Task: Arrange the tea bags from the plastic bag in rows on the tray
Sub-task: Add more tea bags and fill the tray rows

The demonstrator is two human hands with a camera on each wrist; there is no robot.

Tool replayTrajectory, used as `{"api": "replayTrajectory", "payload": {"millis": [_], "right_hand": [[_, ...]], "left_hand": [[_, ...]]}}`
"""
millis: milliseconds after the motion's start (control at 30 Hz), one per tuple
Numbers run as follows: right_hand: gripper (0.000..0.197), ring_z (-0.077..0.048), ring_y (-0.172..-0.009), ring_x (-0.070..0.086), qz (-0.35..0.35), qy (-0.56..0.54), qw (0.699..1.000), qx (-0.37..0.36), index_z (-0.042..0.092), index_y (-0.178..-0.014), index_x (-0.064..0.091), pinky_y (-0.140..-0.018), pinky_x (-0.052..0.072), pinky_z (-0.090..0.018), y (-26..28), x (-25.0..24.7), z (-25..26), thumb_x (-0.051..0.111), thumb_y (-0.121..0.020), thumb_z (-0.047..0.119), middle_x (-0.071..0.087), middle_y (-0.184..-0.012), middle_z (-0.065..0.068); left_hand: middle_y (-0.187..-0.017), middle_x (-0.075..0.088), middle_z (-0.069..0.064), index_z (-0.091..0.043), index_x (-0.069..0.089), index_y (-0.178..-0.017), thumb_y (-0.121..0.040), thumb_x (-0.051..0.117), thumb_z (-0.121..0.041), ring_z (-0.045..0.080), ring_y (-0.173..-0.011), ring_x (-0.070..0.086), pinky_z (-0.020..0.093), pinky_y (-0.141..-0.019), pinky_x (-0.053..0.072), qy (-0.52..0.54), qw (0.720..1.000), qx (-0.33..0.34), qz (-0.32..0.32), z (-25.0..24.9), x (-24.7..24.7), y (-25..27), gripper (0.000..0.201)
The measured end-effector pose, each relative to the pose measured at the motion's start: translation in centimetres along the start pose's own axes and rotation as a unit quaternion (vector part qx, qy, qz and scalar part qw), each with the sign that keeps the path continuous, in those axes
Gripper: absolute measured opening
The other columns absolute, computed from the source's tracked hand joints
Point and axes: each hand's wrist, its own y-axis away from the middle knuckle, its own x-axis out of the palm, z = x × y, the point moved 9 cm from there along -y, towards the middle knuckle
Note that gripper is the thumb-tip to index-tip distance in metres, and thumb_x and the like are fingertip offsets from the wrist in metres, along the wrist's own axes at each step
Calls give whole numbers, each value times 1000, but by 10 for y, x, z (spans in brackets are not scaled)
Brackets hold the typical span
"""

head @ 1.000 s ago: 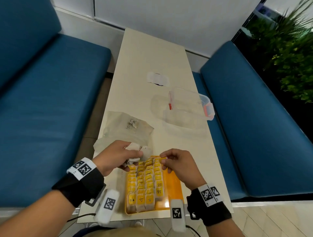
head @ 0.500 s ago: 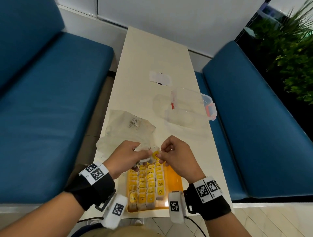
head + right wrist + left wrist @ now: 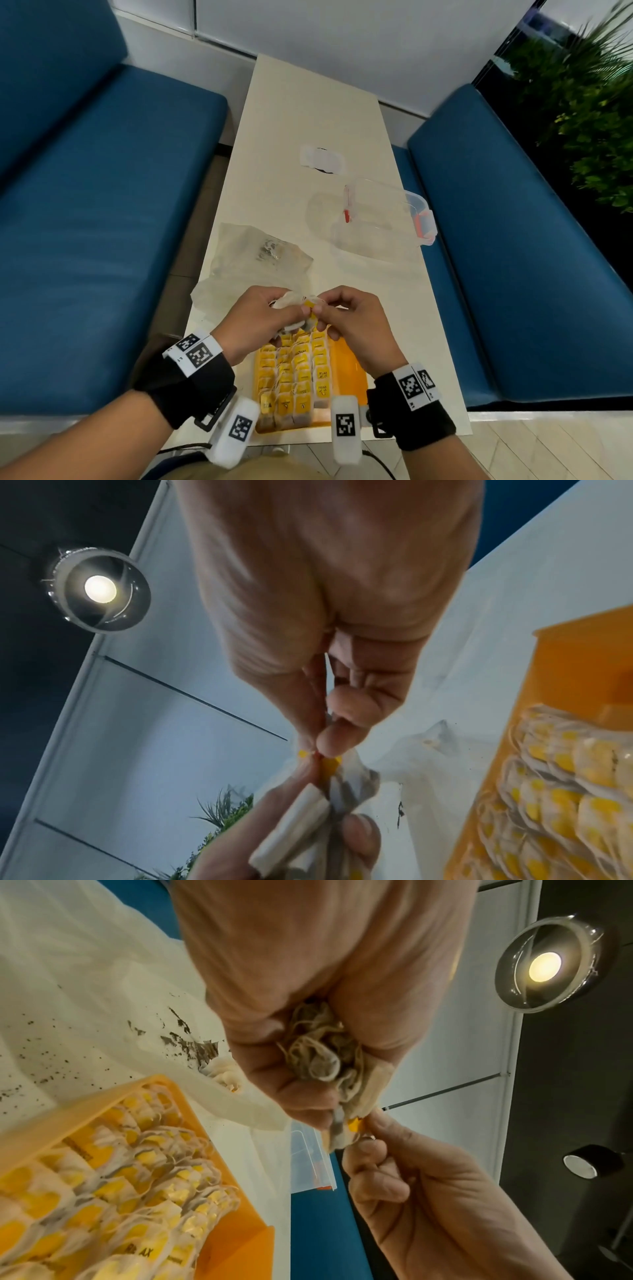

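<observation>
An orange tray (image 3: 349, 368) at the table's near edge holds rows of tea bags (image 3: 301, 363) with yellow tags; its right part is bare. Just beyond its far end my left hand (image 3: 267, 315) grips a bunch of tea bags (image 3: 325, 1058) with tangled strings. My right hand (image 3: 346, 313) pinches a yellow tag (image 3: 354, 1125) of one bag in that bunch between thumb and forefinger. The two hands meet fingertip to fingertip above the tray's far rim (image 3: 82, 1110). The crumpled clear plastic bag (image 3: 253, 260) lies on the table just behind the left hand.
A clear plastic box (image 3: 383, 222) with orange clips lies on the right of the white table (image 3: 308, 113). A small white item (image 3: 322, 159) lies farther back. Blue benches (image 3: 102, 205) flank the table. A plant (image 3: 589, 85) stands far right. Tea dust speckles the bag (image 3: 103, 1015).
Both hands have lifted from the tray's far rows and come together. The right hand, earlier resting on the rows, now pinches a tag from the bunch in the left hand.
</observation>
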Motion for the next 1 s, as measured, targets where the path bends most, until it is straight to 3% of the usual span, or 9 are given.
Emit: {"api": "replayTrajectory", "payload": {"millis": [167, 333, 533, 733, 833, 900, 1000], "right_hand": [[6, -18, -54, 64, 2, 45, 999, 18, -5, -88, 64, -46, 44, -26, -3, -16, -17, 67, -89, 0, 67, -70, -26], [10, -21, -56, 66, 62, 185, 974, 116, 8, -84, 59, -44, 44, -27, 15, -32, -77, 65, -91, 5, 68, -65, -15], [10, -6, -51, 65, 129, 318, 915, 213, 15, -88, 60, -42, 44, -22, 35, -17, -129, 56, -94, 8, 66, -67, 5], [15, -21, -73, 72, 158, 365, 887, 237, 22, -88, 55, -68, 60, -37, 38, -2, -153, 52, -94, 9, 66, -96, -1], [18, -21, -71, 72, 140, 348, 893, 248, 23, -87, 53, -65, 60, -34, 39, -1, -162, 51, -95, 8, 63, -104, -4], [20, -26, -78, 73, 122, 345, 897, 248, 25, -86, 52, -67, 60, -36, 40, -2, -166, 52, -95, 7, 64, -105, -6], [16, -27, -84, 71, 101, 352, 900, 236, 23, -88, 53, -66, 57, -35, 41, -2, -169, 52, -94, 8, 65, -102, -5]], "left_hand": [[-78, 74, 3, -20, 80, -97, -91, 74, -21, 15, -65, 66, 29, -51, 50, 3, 1000, -20, -14, 11, -9, 0, 9], [-75, 73, 0, -23, 81, -94, -91, 74, -23, 16, -66, 66, 28, -50, 49, -41, 997, -68, 14, 44, -18, 10, 7], [-83, 77, 2, -23, 81, -91, -89, 76, -27, 9, -65, 65, 23, -48, 48, -104, 989, -96, 43, 70, -20, 15, 7], [-83, 73, -3, -26, 81, -88, -89, 74, -26, 4, -58, 61, 26, -47, 49, -172, 981, -79, 49, 80, -18, 14, 8], [-85, 75, -2, -26, 81, -88, -89, 74, -25, 2, -56, 61, 24, -48, 49, -181, 980, -69, 49, 82, -20, 11, 8], [-85, 74, -5, -26, 81, -90, -89, 74, -27, -3, -55, 59, 16, -50, 45, -207, 975, -55, 59, 82, -19, 9, 7], [-86, 74, -8, -26, 82, -93, -89, 75, -28, -7, -59, 59, 13, -51, 44, -212, 974, -43, 66, 81, -18, 8, 8]]}}
